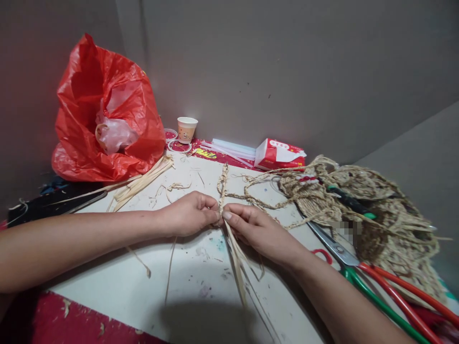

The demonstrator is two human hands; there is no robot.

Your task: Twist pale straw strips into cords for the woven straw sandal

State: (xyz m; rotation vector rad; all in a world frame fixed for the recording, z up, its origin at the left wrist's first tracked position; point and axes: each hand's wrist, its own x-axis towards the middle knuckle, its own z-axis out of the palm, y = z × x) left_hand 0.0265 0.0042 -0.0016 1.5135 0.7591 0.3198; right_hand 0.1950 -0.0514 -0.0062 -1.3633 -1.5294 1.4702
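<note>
A straw braid (223,184) runs from the far part of the white board (143,286) toward me. Where its plaited part ends, my left hand (195,213) pinches it from the left. My right hand (256,229) closes on the same spot from the right, thumb on top, close to the left fingertips. Loose, unbraided straw strands (236,267) hang from between the hands toward the near edge. Fingers partly hide the spot where strands meet braid. Thinner braided cord (267,205) trails off to the right.
Right of the board lies a heap of braided straw (387,196) with large scissors (346,255). A red plastic bag (107,114) stands at back left beside a bundle of flat straw (138,186). Behind are a paper cup (187,130) and a red tissue pack (278,155).
</note>
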